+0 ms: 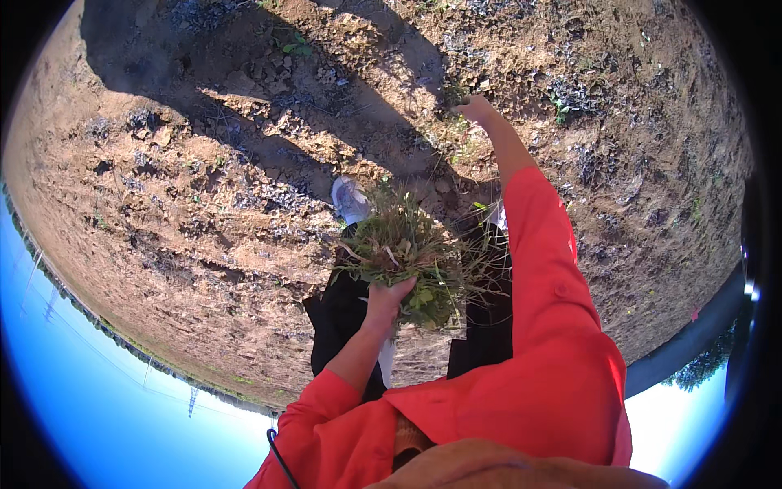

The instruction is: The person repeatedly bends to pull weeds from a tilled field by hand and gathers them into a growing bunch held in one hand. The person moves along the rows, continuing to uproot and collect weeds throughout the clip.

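Observation:
In front of my legs, my left hand (386,306) is closed round a thick bunch of pulled weeds and grass (411,253). Green leaves and dry, straw-coloured stalks stick out on all sides and hide most of the fingers. My right arm stretches far forward to the soil. There my right hand (479,109) is closed low down at a small weed (454,96), its fingertips partly hidden. More thin green growth (466,151) stands on the ground just nearer than that hand.
Dry, cloddy brown soil (236,269) spreads all round, with dark withered plant bits and a few green weeds (560,108). My white shoe (350,200) stands beyond the bunch. Shadows (326,114) cross the ground ahead. Pylons (193,401) rise far off.

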`<action>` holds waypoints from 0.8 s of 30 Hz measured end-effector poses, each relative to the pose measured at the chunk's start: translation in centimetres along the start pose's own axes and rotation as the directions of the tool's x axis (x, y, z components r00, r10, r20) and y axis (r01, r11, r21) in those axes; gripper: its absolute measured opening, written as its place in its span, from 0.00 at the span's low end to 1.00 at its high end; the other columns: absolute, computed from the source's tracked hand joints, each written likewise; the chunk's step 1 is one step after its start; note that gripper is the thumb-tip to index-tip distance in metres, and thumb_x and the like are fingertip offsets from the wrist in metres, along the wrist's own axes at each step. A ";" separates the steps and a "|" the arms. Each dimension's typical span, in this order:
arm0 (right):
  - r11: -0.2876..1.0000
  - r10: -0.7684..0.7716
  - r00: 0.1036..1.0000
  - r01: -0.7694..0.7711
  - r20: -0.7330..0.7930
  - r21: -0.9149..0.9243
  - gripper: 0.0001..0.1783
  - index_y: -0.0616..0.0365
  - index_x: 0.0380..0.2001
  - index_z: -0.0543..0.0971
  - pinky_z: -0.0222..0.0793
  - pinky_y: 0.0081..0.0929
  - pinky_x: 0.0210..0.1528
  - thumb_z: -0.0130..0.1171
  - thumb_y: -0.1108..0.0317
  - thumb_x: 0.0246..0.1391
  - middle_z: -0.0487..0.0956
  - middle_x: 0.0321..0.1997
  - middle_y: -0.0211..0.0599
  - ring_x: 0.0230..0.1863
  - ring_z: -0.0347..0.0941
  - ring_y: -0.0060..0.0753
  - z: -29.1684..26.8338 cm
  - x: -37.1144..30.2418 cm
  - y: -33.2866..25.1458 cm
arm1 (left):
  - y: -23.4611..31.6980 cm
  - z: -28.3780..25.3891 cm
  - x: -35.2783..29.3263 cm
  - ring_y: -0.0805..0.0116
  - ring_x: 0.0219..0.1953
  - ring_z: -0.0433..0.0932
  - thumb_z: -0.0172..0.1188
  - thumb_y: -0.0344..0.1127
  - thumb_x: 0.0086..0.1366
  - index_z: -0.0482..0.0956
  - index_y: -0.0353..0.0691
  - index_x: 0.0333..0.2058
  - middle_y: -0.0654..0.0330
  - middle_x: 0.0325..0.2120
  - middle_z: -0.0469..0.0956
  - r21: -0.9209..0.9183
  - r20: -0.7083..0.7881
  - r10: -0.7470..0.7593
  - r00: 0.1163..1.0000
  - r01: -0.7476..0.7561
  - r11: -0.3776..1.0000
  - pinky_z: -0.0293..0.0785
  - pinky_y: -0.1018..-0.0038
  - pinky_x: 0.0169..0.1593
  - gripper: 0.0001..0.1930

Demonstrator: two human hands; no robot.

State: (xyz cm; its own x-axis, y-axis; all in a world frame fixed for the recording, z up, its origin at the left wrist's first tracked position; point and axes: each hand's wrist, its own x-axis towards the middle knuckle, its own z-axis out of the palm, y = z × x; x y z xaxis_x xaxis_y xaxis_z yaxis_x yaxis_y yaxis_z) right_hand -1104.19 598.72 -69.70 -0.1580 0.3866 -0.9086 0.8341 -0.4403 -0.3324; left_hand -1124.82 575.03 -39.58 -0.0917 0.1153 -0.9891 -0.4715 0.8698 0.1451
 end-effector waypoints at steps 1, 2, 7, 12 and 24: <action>0.973 -0.046 0.996 0.061 -0.071 0.222 0.26 0.67 0.39 0.74 0.65 0.26 0.36 0.61 0.56 0.41 0.76 0.32 0.42 0.32 0.70 0.30 0.3 -1.4 -0.8 | -0.2 0.0 0.1 0.71 0.32 0.74 0.61 0.29 0.47 0.71 0.33 0.40 0.61 0.32 0.75 0.009 -0.007 -0.016 1.000 0.016 1.000 0.70 0.74 0.38 0.19; 0.898 -0.069 0.990 0.116 -0.126 0.424 0.25 0.67 0.39 0.74 0.65 0.25 0.35 0.60 0.57 0.42 0.76 0.31 0.41 0.31 0.69 0.29 0.3 -2.5 -1.5 | -0.1 0.1 0.2 0.71 0.31 0.74 0.62 0.30 0.47 0.70 0.34 0.41 0.62 0.32 0.75 0.018 -0.013 -0.019 1.000 0.019 1.000 0.71 0.73 0.37 0.20; 0.960 -0.184 0.975 0.205 -0.121 0.191 0.26 0.69 0.39 0.72 0.67 0.29 0.36 0.56 0.55 0.46 0.76 0.33 0.45 0.32 0.72 0.33 1.9 -13.3 -4.3 | -0.4 -1.8 1.2 0.71 0.32 0.74 0.61 0.31 0.47 0.69 0.34 0.42 0.62 0.33 0.74 -0.088 0.111 0.075 0.991 -0.065 0.994 0.70 0.74 0.38 0.21; 0.856 -0.323 0.944 0.261 0.068 0.446 0.16 0.62 0.39 0.72 0.63 0.24 0.27 0.55 0.64 0.49 0.72 0.25 0.32 0.24 0.63 0.21 10.0 -24.7 -2.5 | 2.4 -2.9 -3.2 0.71 0.35 0.73 0.60 0.28 0.46 0.67 0.35 0.43 0.62 0.33 0.73 -0.236 0.320 0.078 0.944 0.000 0.972 0.69 0.74 0.41 0.23; 0.615 -0.401 0.873 0.033 0.276 0.788 0.15 0.60 0.40 0.73 0.63 0.23 0.24 0.53 0.64 0.50 0.74 0.29 0.31 0.24 0.65 0.20 3.4 -44.6 -19.2 | 14.6 -6.3 -27.2 0.66 0.43 0.71 0.61 0.34 0.46 0.66 0.36 0.48 0.59 0.42 0.72 -0.286 0.597 0.268 0.756 -0.111 0.952 0.68 0.71 0.46 0.28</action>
State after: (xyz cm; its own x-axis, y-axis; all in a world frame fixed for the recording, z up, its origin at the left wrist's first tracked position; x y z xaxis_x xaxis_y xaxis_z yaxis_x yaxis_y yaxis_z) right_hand -1114.96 587.19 -23.66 -0.6185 0.2905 -0.7301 0.0913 -0.8963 -0.4340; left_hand -1134.79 581.58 -10.38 0.3281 0.6067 -0.7240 -0.6898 0.6775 0.2552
